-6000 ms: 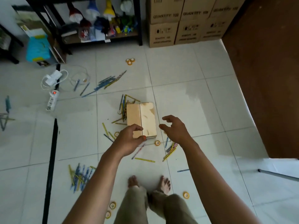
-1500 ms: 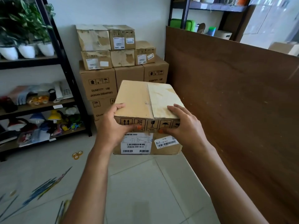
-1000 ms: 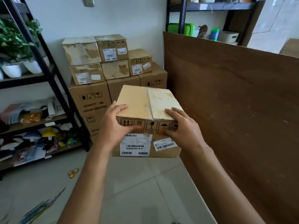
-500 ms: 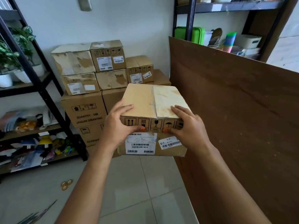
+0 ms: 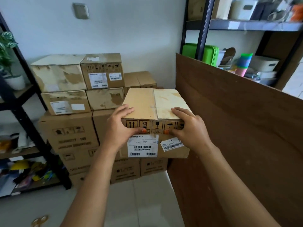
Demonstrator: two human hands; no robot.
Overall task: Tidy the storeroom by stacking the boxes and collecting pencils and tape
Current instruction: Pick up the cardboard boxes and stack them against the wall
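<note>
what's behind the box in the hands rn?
Behind the held box, gripped by left hand and right hand, stands the carton stack; a small carton peeks above it. That carton's lower part and what it rests on are covered.

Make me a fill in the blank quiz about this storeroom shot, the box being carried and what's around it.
1. The carried box is gripped by ____ hands, the left hand and the right hand.
2. The trays on the right-hand shelf are ____ in colour.
3. The brown board stands to the ____ of the carried box.
4. The tape rolls lie on the ____.

Missing words: two; green; right; floor
</note>
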